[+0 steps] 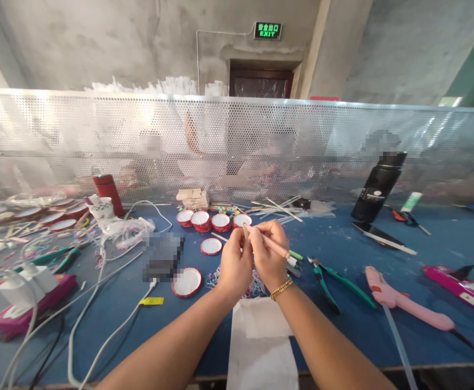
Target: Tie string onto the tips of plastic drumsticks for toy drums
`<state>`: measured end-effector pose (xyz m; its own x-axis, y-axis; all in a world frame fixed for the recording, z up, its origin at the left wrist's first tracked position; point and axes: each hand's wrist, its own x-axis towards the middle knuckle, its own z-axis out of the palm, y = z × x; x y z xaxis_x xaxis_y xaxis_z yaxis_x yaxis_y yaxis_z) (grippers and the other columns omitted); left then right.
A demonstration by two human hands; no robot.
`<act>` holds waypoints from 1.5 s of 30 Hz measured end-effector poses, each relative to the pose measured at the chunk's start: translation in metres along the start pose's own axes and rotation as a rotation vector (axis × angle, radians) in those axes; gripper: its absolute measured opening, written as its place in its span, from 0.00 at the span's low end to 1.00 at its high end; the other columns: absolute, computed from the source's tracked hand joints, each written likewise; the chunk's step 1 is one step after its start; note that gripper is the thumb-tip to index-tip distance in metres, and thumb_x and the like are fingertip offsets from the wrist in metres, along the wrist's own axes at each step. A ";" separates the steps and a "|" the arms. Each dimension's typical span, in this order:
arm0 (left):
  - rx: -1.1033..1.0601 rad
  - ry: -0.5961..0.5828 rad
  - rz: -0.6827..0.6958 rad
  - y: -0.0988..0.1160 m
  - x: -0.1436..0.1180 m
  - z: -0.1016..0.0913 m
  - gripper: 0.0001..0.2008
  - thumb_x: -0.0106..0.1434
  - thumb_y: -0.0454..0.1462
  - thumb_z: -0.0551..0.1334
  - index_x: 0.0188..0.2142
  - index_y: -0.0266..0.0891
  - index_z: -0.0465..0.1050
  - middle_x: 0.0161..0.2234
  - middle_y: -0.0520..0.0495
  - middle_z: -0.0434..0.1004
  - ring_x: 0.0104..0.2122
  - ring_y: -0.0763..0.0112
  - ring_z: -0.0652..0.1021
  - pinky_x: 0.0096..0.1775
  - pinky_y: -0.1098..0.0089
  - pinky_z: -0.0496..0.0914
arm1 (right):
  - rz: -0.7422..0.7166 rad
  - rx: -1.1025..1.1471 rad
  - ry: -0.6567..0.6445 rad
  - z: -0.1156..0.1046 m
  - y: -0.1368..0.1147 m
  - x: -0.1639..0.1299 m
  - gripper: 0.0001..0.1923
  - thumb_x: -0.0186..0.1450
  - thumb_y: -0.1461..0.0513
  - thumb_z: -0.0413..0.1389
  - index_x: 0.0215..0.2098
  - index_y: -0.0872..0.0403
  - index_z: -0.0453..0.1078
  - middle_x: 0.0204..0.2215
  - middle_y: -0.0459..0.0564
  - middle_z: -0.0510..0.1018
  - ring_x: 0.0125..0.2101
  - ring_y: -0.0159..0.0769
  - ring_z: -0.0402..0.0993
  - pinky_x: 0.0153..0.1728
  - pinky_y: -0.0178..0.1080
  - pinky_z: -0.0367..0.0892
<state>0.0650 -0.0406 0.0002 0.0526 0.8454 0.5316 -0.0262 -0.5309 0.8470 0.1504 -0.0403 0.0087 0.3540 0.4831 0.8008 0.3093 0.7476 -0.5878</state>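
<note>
Green sign (267, 31) on wall above door: Chinese characters over "EXIT". Black bottle (377, 189) label too small to read. No other legible text.

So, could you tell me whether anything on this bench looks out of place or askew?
Yes: the black bottle at the back right leans against the perforated screen instead of standing upright, and loose white cables sprawl across the left side.

My view is bright and evenly lit, with glare washing out the mesh screen (58, 135) at the upper left. Shadows under my hands are soft. The frame edges bow outward, and several patches are pixelated.
</note>
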 end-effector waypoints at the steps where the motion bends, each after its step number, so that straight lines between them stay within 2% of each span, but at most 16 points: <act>1: -0.005 0.002 0.000 0.000 0.000 0.000 0.13 0.71 0.44 0.58 0.32 0.40 0.67 0.30 0.52 0.71 0.31 0.71 0.69 0.35 0.71 0.64 | 0.002 -0.003 -0.003 0.000 0.000 0.000 0.08 0.69 0.57 0.57 0.33 0.50 0.66 0.26 0.45 0.77 0.27 0.35 0.75 0.29 0.38 0.70; 11: -0.008 0.013 -0.027 0.000 0.001 -0.001 0.13 0.70 0.46 0.60 0.34 0.40 0.69 0.31 0.51 0.74 0.31 0.71 0.70 0.35 0.71 0.63 | 0.017 -0.009 0.022 0.000 0.001 0.000 0.09 0.69 0.57 0.57 0.33 0.50 0.65 0.25 0.44 0.75 0.26 0.35 0.74 0.28 0.37 0.68; 19: -0.027 0.013 -0.022 -0.001 0.001 0.000 0.12 0.70 0.45 0.60 0.34 0.40 0.68 0.32 0.51 0.74 0.31 0.71 0.69 0.37 0.71 0.64 | 0.011 -0.008 -0.024 0.000 0.002 0.000 0.10 0.70 0.57 0.57 0.33 0.50 0.65 0.26 0.44 0.75 0.27 0.35 0.74 0.30 0.38 0.69; 26: -0.005 0.016 -0.025 0.000 0.001 -0.001 0.14 0.70 0.48 0.59 0.34 0.40 0.69 0.31 0.51 0.74 0.31 0.71 0.70 0.36 0.72 0.64 | 0.041 -0.011 0.021 0.001 0.003 0.000 0.10 0.70 0.56 0.57 0.33 0.50 0.65 0.25 0.44 0.75 0.25 0.35 0.73 0.28 0.37 0.68; 34: -0.043 0.022 -0.029 0.000 0.001 0.000 0.13 0.70 0.46 0.61 0.33 0.40 0.69 0.31 0.51 0.74 0.32 0.71 0.70 0.37 0.72 0.65 | 0.023 -0.005 -0.029 0.000 0.002 0.000 0.10 0.70 0.56 0.57 0.33 0.50 0.65 0.26 0.44 0.75 0.27 0.36 0.74 0.30 0.38 0.70; 41: 0.002 0.027 -0.035 0.000 0.001 -0.001 0.13 0.70 0.46 0.59 0.34 0.40 0.69 0.32 0.50 0.74 0.31 0.71 0.69 0.36 0.71 0.64 | 0.059 -0.002 0.015 0.001 0.003 0.000 0.10 0.70 0.56 0.57 0.33 0.50 0.65 0.25 0.44 0.75 0.26 0.35 0.74 0.29 0.38 0.69; 45: -0.018 0.032 -0.035 -0.001 0.001 -0.001 0.14 0.70 0.47 0.60 0.33 0.40 0.68 0.31 0.51 0.74 0.31 0.71 0.69 0.36 0.71 0.64 | 0.048 0.004 -0.003 0.001 0.003 0.000 0.10 0.70 0.55 0.57 0.33 0.50 0.65 0.26 0.44 0.75 0.26 0.35 0.73 0.29 0.37 0.69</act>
<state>0.0643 -0.0390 -0.0003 0.0214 0.8649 0.5015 -0.0428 -0.5004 0.8648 0.1503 -0.0380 0.0068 0.3658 0.5195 0.7722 0.2889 0.7253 -0.6248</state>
